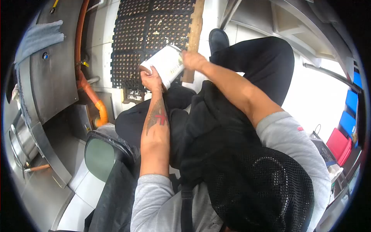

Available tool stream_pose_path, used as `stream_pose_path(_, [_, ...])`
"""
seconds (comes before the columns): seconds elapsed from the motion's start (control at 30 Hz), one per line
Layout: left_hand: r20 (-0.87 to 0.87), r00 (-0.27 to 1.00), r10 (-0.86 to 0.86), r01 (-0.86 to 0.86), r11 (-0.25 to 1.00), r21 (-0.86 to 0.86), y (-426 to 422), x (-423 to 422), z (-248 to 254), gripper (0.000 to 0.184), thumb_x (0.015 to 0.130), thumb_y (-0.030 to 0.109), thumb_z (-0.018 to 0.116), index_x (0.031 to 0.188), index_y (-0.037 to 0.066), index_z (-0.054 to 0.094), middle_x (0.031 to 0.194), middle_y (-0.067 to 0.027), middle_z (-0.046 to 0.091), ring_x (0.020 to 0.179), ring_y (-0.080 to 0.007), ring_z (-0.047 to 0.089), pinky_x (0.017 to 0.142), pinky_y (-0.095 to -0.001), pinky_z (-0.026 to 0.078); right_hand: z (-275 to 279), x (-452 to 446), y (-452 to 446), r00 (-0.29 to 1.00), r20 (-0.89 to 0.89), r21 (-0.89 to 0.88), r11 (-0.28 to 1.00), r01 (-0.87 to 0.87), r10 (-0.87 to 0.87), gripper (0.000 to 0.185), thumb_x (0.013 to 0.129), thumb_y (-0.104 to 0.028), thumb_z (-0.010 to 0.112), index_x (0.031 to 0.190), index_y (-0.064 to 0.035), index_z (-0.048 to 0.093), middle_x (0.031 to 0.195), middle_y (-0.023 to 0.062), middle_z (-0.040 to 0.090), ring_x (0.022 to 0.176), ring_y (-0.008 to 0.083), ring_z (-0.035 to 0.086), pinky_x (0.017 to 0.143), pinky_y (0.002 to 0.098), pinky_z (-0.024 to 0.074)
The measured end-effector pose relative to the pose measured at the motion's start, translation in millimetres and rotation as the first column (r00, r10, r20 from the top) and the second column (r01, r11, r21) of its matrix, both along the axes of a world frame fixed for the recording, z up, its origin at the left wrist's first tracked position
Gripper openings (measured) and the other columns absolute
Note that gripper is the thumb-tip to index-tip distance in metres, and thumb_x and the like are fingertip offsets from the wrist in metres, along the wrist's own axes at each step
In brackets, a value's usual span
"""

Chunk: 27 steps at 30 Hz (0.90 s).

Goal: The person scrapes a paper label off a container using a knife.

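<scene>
A white cylindrical container (164,63) with a brown end and faint printing lies tilted above the dark perforated mat. My left hand (152,80) grips its lower left end, with the fingers wrapped round the brown rim. At the opposite end, my right hand (192,60) is closed beside the container's edge; what its fingers hold, if anything, is too blurred to make out. The inside of the container is hidden.
The perforated mat (148,27) has light scraps on it. Steel equipment (58,69) and an orange pipe (91,92) stand at left. A black bin (112,152) is near my left arm. Steel shelving (293,23) is upper right, with blue and red items (340,145) beyond.
</scene>
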State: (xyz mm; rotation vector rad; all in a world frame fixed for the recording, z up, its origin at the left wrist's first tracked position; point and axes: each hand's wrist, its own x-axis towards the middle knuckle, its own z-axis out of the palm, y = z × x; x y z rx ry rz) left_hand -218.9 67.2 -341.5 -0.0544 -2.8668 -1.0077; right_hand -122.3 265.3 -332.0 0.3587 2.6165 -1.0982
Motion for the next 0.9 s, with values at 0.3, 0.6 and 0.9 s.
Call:
stream_pose_path(0.3, [0.041, 0.998, 0.054, -0.055, 0.998, 0.007, -4, -8, -9, 0.052, 0.084, 0.043, 0.073, 0.068, 0.002, 0.044, 0.063, -0.0144, 0.054, 0.060, -0.0339, 0.054, 0.064, -0.0459, 0.046, 29, 16, -19, 0.999, 0.039, 0.009, 1.000, -0.003, 0.003, 0.036, 0.093, -0.017, 0.047, 0.123, 0.0016, 0.056, 0.101, 0.0252, 0.070, 0.095, 0.0371, 0.070, 0.082, 0.0461, 0.0555])
stream_pose_path(0.6, [0.093, 0.966, 0.241, -0.237, 0.970, -0.059, 7, -24, -15, 0.059, 0.080, 0.053, 0.071, 0.075, -0.005, 0.060, 0.081, -0.0238, 0.068, 0.079, -0.0395, 0.067, 0.077, -0.0470, 0.051, 33, 22, -19, 0.988, 0.112, 0.021, 0.994, 0.109, -0.111, 0.040, 0.091, -0.014, 0.044, 0.127, 0.0025, 0.052, 0.099, 0.0287, 0.068, 0.094, 0.0409, 0.069, 0.083, 0.0482, 0.0548])
stream_pose_path(0.9, [0.159, 0.964, 0.213, -0.204, 0.977, -0.068, 21, -25, 1, 0.060, 0.080, 0.051, 0.072, 0.077, -0.008, 0.063, 0.083, -0.0266, 0.069, 0.080, -0.0413, 0.067, 0.079, -0.0481, 0.051, 48, 12, -38, 0.994, 0.097, -0.037, 0.998, -0.050, 0.054, 0.043, 0.092, -0.012, 0.044, 0.133, -0.0024, 0.050, 0.106, 0.0284, 0.068, 0.099, 0.0401, 0.069, 0.086, 0.0497, 0.0541])
